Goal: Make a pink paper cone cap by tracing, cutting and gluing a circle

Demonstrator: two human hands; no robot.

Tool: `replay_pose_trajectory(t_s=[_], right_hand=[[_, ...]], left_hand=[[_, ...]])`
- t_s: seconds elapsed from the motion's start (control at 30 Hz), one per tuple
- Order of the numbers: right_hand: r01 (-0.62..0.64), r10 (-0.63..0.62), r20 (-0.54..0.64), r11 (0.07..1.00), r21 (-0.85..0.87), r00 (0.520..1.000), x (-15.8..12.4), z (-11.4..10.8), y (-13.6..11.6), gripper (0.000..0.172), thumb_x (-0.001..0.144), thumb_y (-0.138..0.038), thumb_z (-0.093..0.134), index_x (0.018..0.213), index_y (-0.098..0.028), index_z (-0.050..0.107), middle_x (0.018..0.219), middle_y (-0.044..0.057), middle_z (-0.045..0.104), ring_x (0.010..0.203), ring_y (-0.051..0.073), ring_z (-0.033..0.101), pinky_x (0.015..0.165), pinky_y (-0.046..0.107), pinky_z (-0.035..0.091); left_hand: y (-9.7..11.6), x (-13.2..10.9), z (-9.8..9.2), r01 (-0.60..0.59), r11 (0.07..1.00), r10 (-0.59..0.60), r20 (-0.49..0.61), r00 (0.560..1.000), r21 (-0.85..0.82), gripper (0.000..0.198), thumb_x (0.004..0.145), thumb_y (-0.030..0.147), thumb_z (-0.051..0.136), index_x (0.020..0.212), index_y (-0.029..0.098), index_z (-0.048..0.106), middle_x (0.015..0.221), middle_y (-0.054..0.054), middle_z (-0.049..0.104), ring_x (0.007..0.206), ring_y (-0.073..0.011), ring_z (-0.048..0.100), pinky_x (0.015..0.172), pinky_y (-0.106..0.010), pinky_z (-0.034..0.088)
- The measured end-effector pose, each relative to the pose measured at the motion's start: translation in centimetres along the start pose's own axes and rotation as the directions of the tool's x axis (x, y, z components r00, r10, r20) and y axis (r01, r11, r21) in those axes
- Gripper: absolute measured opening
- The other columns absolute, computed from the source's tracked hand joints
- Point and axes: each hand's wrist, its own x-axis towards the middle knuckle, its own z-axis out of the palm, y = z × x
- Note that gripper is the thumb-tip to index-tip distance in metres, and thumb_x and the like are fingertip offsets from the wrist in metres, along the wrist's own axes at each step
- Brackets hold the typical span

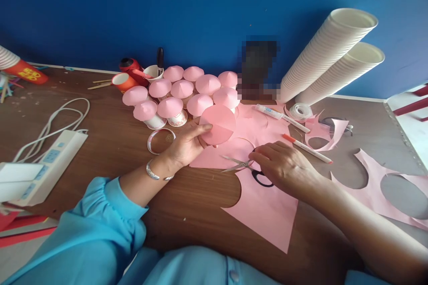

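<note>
Currently, the left hand (187, 146) pinches a pink paper disc (219, 132) over the table (187, 196); the right hand (286, 164) curls at the spread scissors (246, 164), though whether it grips them I cannot tell. Behind the disc, pink cones (182, 89) cap cups (156, 122).

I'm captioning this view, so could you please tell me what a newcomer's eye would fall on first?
Probably the cluster of pink paper cones, set on cups before the blue wall. In front of them, the left hand holds a round pink piece and the right hand the open scissors. Two tall stacks of white cups rise at right.
</note>
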Motion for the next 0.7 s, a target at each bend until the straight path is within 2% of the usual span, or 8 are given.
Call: replay_pose_trajectory(t_s=[0.13, 0.2, 0.27, 0.33, 0.43, 0.57, 0.63, 0.7], right_hand=[[-0.121, 0.111, 0.102, 0.988, 0.099, 0.989, -1.0, -0.9, -0.1, 0.022, 0.094, -0.015, 0.061, 0.113, -0.018, 0.072, 0.096, 0.007, 0.080, 0.085, 0.024, 0.074, 0.079, 0.037, 0.051], [-0.128, 0.108, 0.151, 0.983, 0.130, 0.983, -1.6, -1.5, -0.2, 0.031, 0.095, -0.026, 0.067, 0.125, -0.019, 0.069, 0.112, 0.009, 0.080, 0.100, 0.028, 0.075, 0.088, 0.042, 0.053], [-0.127, 0.105, 0.170, 0.984, 0.128, 0.980, -1.9, -1.9, -0.4, 0.040, 0.092, -0.027, 0.070, 0.132, -0.021, 0.066, 0.121, 0.010, 0.078, 0.107, 0.030, 0.073, 0.092, 0.046, 0.054], [-0.152, 0.130, 0.168, 0.980, 0.125, 0.977, -2.0, -1.9, -0.8, 0.043, 0.090, -0.026, 0.072, 0.132, -0.022, 0.066, 0.120, 0.009, 0.078, 0.106, 0.031, 0.073, 0.091, 0.047, 0.054], [-0.210, 0.195, 0.134, 0.972, 0.107, 0.972, -1.8, -1.4, -1.4, 0.040, 0.087, -0.028, 0.075, 0.126, -0.019, 0.069, 0.110, 0.010, 0.079, 0.094, 0.030, 0.074, 0.084, 0.046, 0.055], [-0.199, 0.194, 0.117, 0.979, 0.034, 0.974, -2.2, -0.9, -1.8, 0.030, 0.084, -0.013, 0.070, 0.114, -0.015, 0.073, 0.101, 0.013, 0.077, 0.084, 0.030, 0.073, 0.075, 0.044, 0.055], [-0.231, 0.224, 0.096, 0.970, 0.077, 0.970, -2.9, -1.1, -1.6, 0.030, 0.087, -0.010, 0.064, 0.115, -0.015, 0.073, 0.102, 0.013, 0.077, 0.084, 0.029, 0.073, 0.072, 0.042, 0.055], [-0.328, 0.315, 0.094, 0.921, 0.210, 0.944, -3.6, -1.5, -1.2, 0.031, 0.094, -0.015, 0.058, 0.121, -0.018, 0.073, 0.106, 0.011, 0.078, 0.081, 0.026, 0.073, 0.068, 0.039, 0.055]], left_hand=[[-0.2, 0.1, -0.3, -0.016, 0.997, 0.015, 0.005, 1.000, 0.072, 0.022, 0.076, 0.031, 0.085, 0.084, 0.015, 0.072, 0.082, -0.004, 0.070, 0.076, -0.0161, 0.064, 0.063, -0.026, 0.055], [-0.2, 0.0, -0.3, -0.019, 0.995, 0.018, 0.005, 1.000, 0.100, 0.023, 0.075, 0.033, 0.086, 0.085, 0.016, 0.074, 0.085, -0.005, 0.072, 0.081, -0.0173, 0.066, 0.068, -0.027, 0.055], [-0.2, 0.0, -0.2, -0.023, 0.992, 0.022, 0.013, 1.000, 0.120, 0.025, 0.075, 0.034, 0.086, 0.090, 0.017, 0.076, 0.089, -0.006, 0.074, 0.085, -0.0191, 0.067, 0.071, -0.028, 0.055], [-0.2, -0.1, -0.1, -0.026, 0.991, 0.024, 0.018, 1.000, 0.130, 0.025, 0.076, 0.034, 0.085, 0.091, 0.017, 0.076, 0.091, -0.007, 0.075, 0.086, -0.0195, 0.067, 0.072, -0.028, 0.054], [-0.2, -0.1, -0.1, -0.030, 0.990, 0.027, 0.019, 0.999, 0.138, 0.024, 0.076, 0.034, 0.085, 0.091, 0.017, 0.076, 0.090, -0.007, 0.075, 0.085, -0.0191, 0.067, 0.072, -0.028, 0.054], [0.0, -0.1, -0.1, -0.036, 0.987, 0.033, 0.019, 0.999, 0.156, 0.023, 0.077, 0.036, 0.085, 0.087, 0.017, 0.075, 0.089, -0.006, 0.075, 0.088, -0.0205, 0.068, 0.075, -0.030, 0.055], [0.1, -0.2, -0.1, -0.041, 0.987, 0.039, 0.016, 0.999, 0.154, 0.023, 0.076, 0.036, 0.086, 0.083, 0.017, 0.074, 0.086, -0.006, 0.074, 0.089, -0.0211, 0.069, 0.076, -0.030, 0.055], [0.2, -0.3, 0.0, -0.042, 0.988, 0.038, 0.029, 0.999, 0.145, 0.023, 0.077, 0.035, 0.085, 0.085, 0.017, 0.075, 0.086, -0.006, 0.074, 0.091, -0.0220, 0.070, 0.079, -0.031, 0.056]])
